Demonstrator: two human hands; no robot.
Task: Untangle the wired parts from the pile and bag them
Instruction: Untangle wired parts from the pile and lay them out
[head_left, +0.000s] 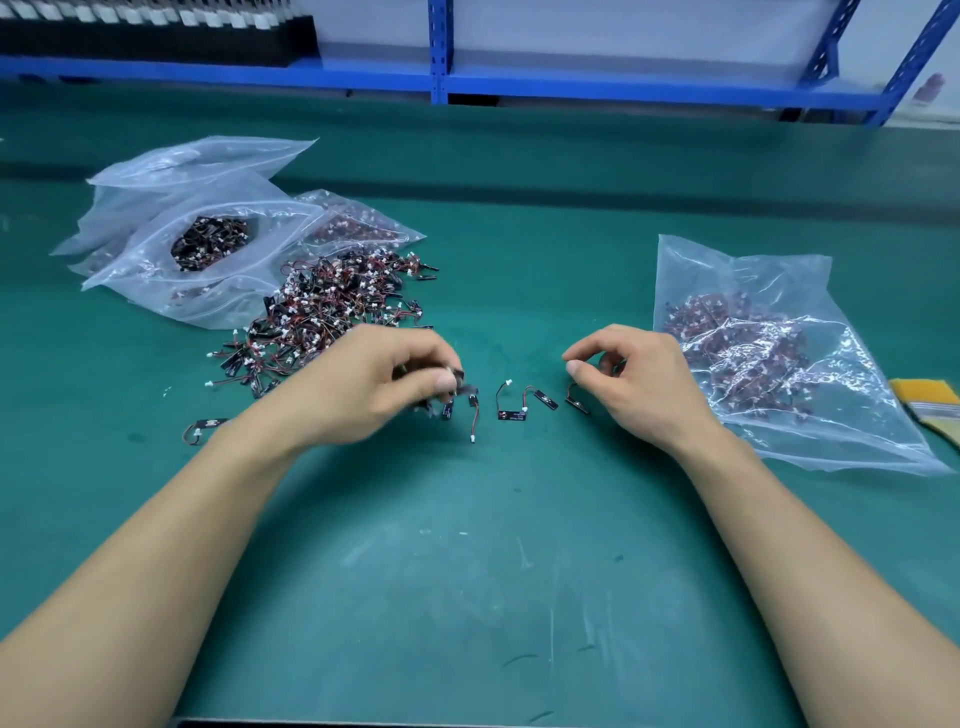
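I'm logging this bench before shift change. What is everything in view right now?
table: one, green, under everything
pile of wired parts: one, black, red and white, left of centre
left bags: at least three, clear, far left; front one open, holding parts
right bag: one, clear, holding parts, right
loose wired parts: three, black, between the hands
stray part: one, black, by the left forearm
yellow item: one, right edge
shelving: blue, at the back
left hand: grips a blurred clump of parts
right hand: fingers curled; contents unclear
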